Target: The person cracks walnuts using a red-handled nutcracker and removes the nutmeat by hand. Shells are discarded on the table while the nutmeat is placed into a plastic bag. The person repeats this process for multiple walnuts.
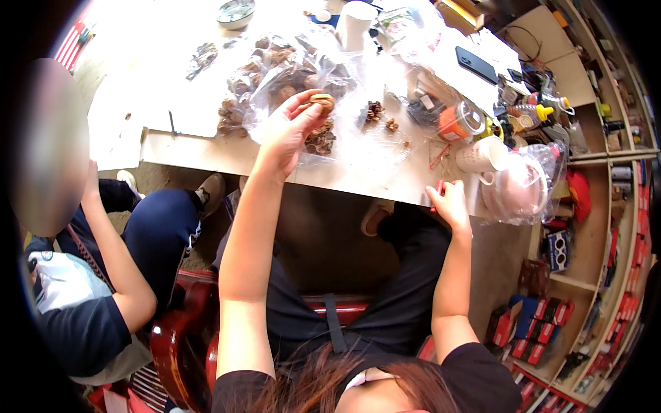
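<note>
Between the thumb and fingers of my left hand (pixel 288 134) is a walnut (pixel 322 103), held up over the near part of the table. Behind it lies a clear plastic bag of walnuts (pixel 282 91). Broken walnut shells (pixel 319 141) sit just below the held nut, in clear plastic. To the right, several walnut kernels (pixel 374 111) rest on a clear plastic sheet. At the table's front edge, my right hand (pixel 451 206) is closed around a small red tool (pixel 439 187); its working end is too small to make out.
A white mug (pixel 476 155), an orange-labelled jar (pixel 458 124) and a bagged pink container (pixel 516 187) crowd the table's right side. Farther back are a black phone (pixel 476 65) and a white cup (pixel 355 26). Another person (pixel 103 275) sits at left; shelves (pixel 592 261) stand at right.
</note>
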`<act>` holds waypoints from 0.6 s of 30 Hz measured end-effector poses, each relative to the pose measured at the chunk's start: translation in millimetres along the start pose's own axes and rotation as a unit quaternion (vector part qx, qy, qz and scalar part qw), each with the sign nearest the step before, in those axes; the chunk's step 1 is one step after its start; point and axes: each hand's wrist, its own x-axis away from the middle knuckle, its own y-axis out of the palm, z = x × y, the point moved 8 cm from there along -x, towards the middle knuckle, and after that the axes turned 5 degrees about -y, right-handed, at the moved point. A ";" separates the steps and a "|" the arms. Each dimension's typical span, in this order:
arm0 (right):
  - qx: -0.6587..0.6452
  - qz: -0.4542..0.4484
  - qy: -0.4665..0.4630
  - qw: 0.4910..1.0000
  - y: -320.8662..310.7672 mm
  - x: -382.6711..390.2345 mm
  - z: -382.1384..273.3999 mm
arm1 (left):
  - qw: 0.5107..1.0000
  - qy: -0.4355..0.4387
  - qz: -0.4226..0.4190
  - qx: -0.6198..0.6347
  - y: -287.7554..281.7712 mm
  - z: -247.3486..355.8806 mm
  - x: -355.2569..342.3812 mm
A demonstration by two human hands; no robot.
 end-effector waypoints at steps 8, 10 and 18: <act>0.088 0.180 -0.160 0.967 -41.0 2.7 -59.3 | 0.998 0.031 0.032 -0.052 -3.4 19.0 9.0; -0.108 0.123 -0.174 0.971 -42.9 -5.9 -115.4 | 0.996 0.038 0.034 -0.070 -6.6 21.5 12.8; -0.296 0.047 -0.392 0.870 11.4 -30.3 -257.9 | 0.992 0.057 -0.005 -0.115 8.6 12.9 11.9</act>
